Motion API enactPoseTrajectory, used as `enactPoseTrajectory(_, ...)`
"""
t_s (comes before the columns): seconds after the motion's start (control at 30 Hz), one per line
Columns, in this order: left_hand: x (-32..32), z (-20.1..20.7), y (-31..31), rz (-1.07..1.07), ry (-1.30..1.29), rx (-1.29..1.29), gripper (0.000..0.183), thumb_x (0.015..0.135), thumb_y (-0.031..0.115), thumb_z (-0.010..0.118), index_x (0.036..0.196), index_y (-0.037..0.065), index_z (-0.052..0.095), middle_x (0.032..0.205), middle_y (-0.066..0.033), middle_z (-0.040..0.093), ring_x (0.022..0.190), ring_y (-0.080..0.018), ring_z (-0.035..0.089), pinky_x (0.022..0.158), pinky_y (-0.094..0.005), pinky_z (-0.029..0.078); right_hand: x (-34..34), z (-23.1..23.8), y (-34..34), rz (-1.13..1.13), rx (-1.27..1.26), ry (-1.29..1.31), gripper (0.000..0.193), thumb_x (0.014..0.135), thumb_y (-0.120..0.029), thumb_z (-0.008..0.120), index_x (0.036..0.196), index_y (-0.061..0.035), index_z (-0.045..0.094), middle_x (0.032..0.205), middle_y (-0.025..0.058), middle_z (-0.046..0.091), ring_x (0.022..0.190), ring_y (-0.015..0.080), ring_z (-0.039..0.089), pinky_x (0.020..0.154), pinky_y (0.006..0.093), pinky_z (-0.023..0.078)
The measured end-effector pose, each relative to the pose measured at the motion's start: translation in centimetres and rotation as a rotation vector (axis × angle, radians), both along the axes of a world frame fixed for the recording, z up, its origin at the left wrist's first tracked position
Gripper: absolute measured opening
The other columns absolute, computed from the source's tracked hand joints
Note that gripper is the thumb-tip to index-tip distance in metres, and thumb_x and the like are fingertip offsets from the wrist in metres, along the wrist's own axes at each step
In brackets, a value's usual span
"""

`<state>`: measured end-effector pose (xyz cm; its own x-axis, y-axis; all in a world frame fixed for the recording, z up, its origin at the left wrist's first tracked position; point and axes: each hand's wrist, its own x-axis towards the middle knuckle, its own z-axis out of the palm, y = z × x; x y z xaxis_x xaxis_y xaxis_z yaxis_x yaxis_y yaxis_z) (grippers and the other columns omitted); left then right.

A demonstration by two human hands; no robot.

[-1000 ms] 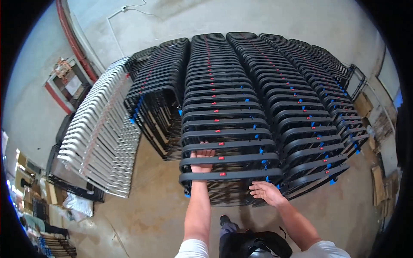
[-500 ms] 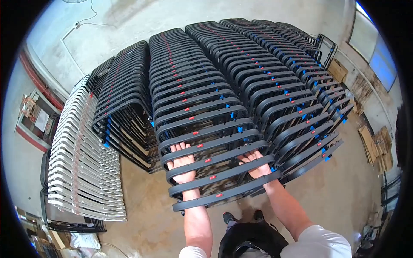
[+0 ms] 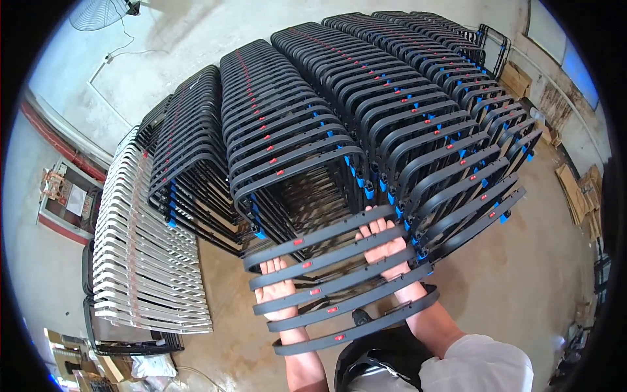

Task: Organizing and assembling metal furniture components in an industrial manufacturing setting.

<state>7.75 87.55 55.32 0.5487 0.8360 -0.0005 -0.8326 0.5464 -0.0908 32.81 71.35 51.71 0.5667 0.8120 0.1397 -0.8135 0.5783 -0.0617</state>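
Several curved black metal frames [image 3: 366, 297], each with a small red mark at the middle of its top bar, hang across both my forearms and hands, apart from the row behind them. My left hand [image 3: 276, 292] is under the bars at their left side, palm up, its fingers showing in the gap behind a bar. Toward the right ends, my right hand [image 3: 384, 247] reaches through the same bars, with fingertips against the farthest one. Parts of both palms are hidden by the bars. The frames' lower parts cannot be made out.
Long rows of nested black frames [image 3: 287, 140] with blue clips stand ahead and to the right. White frames [image 3: 140, 261] are stacked at the left. Cardboard pieces [image 3: 571, 193] lean by the right wall; a wall fan [image 3: 101, 13] is at upper left.
The nearest frames have come away from the middle row toward me, carried on my hands. A gap with floor and frame legs now shows between them and the row.
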Motion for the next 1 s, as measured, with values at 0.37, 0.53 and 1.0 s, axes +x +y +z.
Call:
enactPoseTrajectory(0.37, -9.1, 5.1, -13.3, 0.318, 0.055, 0.016, 0.067, 0.115, 0.040, 0.028, 0.164, -0.006, 0.031, 0.177, -0.0207, 0.023, 0.165, -0.0336, 0.018, 0.136, -0.0504, 0.016, -5.1, 4.4, -5.8, 0.258, -0.032, -0.037, 0.054, 0.118, -0.041, 0.030, 0.166, -0.0171, 0.039, 0.175, 0.0001, 0.035, 0.154, 0.0270, 0.042, 0.122, 0.0543, 0.040)
enactPoseTrajectory(0.53, -9.7, 5.4, -22.6, 0.483, 0.023, 0.055, 0.064, 0.115, 0.036, 0.032, 0.164, -0.005, 0.032, 0.177, -0.0211, 0.023, 0.164, -0.0356, 0.020, 0.135, -0.0522, 0.020, -4.5, 3.5, -7.7, 0.471, 0.051, 0.003, 0.057, 0.117, -0.045, 0.030, 0.166, -0.0166, 0.037, 0.173, 0.0003, 0.037, 0.154, 0.0266, 0.041, 0.124, 0.0558, 0.038)
enactPoseTrajectory(1.0, -12.2, 4.2, -50.1, 1.238, 0.463, 0.358, 0.061, 0.114, 0.038, 0.033, 0.162, 0.001, 0.039, 0.172, -0.0127, 0.036, 0.161, -0.0268, 0.029, 0.134, -0.0420, 0.022, -9.5, 6.6, -13.0, 1.018, 0.304, -0.882, 0.045, 0.108, -0.031, 0.059, 0.144, -0.0052, 0.057, 0.147, 0.0105, 0.060, 0.137, 0.0242, 0.054, 0.122, 0.0392, 0.039)
